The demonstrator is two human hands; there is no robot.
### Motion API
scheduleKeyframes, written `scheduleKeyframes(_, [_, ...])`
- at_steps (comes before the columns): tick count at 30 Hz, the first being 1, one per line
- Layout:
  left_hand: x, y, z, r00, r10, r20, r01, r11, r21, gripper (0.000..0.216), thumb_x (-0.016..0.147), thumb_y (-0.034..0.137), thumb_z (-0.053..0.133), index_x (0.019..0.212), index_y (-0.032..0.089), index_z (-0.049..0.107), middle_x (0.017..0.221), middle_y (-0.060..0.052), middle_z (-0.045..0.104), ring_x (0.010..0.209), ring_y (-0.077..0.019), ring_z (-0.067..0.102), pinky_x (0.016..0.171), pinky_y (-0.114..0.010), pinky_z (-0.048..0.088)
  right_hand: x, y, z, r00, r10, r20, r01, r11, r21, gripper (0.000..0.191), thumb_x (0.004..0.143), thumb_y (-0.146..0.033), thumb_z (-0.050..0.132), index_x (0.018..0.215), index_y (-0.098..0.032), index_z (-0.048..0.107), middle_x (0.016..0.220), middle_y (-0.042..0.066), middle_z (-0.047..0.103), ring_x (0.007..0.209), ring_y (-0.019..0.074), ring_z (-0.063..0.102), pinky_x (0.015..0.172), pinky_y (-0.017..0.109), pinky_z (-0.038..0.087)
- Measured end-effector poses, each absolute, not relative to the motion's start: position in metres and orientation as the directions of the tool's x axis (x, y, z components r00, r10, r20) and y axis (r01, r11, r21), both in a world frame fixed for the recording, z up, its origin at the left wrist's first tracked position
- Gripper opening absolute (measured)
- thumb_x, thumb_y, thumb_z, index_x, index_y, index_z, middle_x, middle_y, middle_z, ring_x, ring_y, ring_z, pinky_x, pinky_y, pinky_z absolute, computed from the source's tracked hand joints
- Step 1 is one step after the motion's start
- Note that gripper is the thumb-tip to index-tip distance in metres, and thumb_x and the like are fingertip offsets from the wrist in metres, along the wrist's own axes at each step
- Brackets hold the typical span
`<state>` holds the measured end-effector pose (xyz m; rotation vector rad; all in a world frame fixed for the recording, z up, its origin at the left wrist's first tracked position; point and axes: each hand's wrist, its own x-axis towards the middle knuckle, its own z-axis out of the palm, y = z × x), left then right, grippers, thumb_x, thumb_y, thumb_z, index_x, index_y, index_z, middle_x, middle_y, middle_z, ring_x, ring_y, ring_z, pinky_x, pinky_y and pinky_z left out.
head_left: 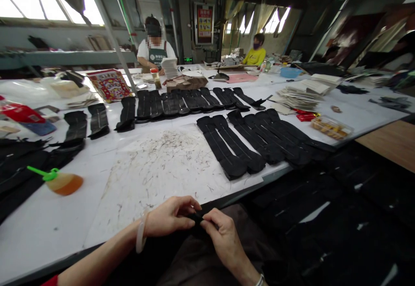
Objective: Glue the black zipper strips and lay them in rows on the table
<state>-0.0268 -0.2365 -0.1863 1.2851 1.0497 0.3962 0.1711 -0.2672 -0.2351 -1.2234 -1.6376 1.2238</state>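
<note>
Pinching black fabric over the lap beside the counter, the left hand and right hand have fingers nearly closed on it; I'd judge it light, soft, pliable, best held by the edges.

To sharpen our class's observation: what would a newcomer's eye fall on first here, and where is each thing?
Probably the black strips first: one row runs across the white table beyond the scattered dark bits, another group lies nearer, right of centre. At the bottom, the left hand, wearing a pale bangle, and the right hand meet at a small black piece. On the left, a green-spouted squeeze bottle of orange liquid stands out.
</note>
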Motion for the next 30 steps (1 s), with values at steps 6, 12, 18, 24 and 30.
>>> scheduleKeyframes(6, [-0.039, -0.233, -0.204, 0.547, 0.706, -0.450, 0.098, 0.480, 0.872, 0.039, 0.067, 0.031, 0.079, 0.099, 0.014, 0.066, 0.081, -0.004, 0.071, 0.069, -0.0131, 0.061, 0.068, -0.026, 0.043, 0.167, -0.262, -0.232, -0.300, 0.950, -0.090, 0.211, -0.026, -0.977, 0.013, 0.082, -0.025, 0.064, 0.073, -0.018, 0.067, 0.070, -0.001, 0.059, 0.067, 0.0139, 0.054, 0.063, 0.024, 0.039])
scheduleKeyframes(12, [-0.036, -0.235, -0.208, 0.496, 0.748, -0.441, 0.111, 0.449, 0.887, 0.032, 0.066, 0.034, 0.080, 0.089, 0.014, 0.071, 0.073, -0.001, 0.069, 0.063, -0.0115, 0.058, 0.065, -0.025, 0.043, 0.163, -0.262, -0.228, -0.283, 0.958, -0.041, 0.226, 0.026, -0.974, 0.025, 0.087, -0.030, 0.056, 0.065, -0.017, 0.057, 0.064, -0.002, 0.051, 0.063, 0.0128, 0.048, 0.060, 0.025, 0.036])
scheduleKeyframes(18, [-0.034, -0.239, -0.210, 0.500, 0.718, -0.484, 0.090, 0.513, 0.854, 0.034, 0.063, 0.041, 0.082, 0.079, 0.014, 0.068, 0.067, 0.001, 0.065, 0.061, -0.0104, 0.057, 0.065, -0.024, 0.043, 0.163, -0.260, -0.221, -0.365, 0.923, -0.120, 0.192, -0.051, -0.980, 0.027, 0.088, -0.037, 0.056, 0.068, -0.018, 0.056, 0.062, -0.004, 0.048, 0.061, 0.0121, 0.044, 0.057, 0.024, 0.033])
scheduleKeyframes(24, [-0.024, -0.244, -0.202, 0.491, 0.721, -0.489, -0.014, 0.568, 0.823, 0.032, 0.062, 0.038, 0.083, 0.077, 0.014, 0.067, 0.069, 0.001, 0.062, 0.064, -0.0104, 0.055, 0.067, -0.025, 0.045, 0.162, -0.259, -0.213, -0.351, 0.930, -0.107, 0.207, -0.035, -0.978, 0.035, 0.091, -0.044, 0.050, 0.068, -0.018, 0.052, 0.063, -0.003, 0.047, 0.062, 0.0123, 0.042, 0.058, 0.024, 0.033])
scheduleKeyframes(30, [-0.008, -0.249, -0.198, 0.466, 0.778, -0.421, -0.128, 0.530, 0.838, 0.028, 0.065, 0.036, 0.080, 0.076, 0.014, 0.066, 0.065, 0.002, 0.055, 0.061, -0.0091, 0.048, 0.059, -0.021, 0.041, 0.167, -0.259, -0.210, -0.332, 0.943, -0.036, 0.234, 0.046, -0.971, 0.037, 0.094, -0.045, 0.046, 0.067, -0.019, 0.049, 0.063, -0.003, 0.047, 0.061, 0.0120, 0.042, 0.058, 0.024, 0.033])
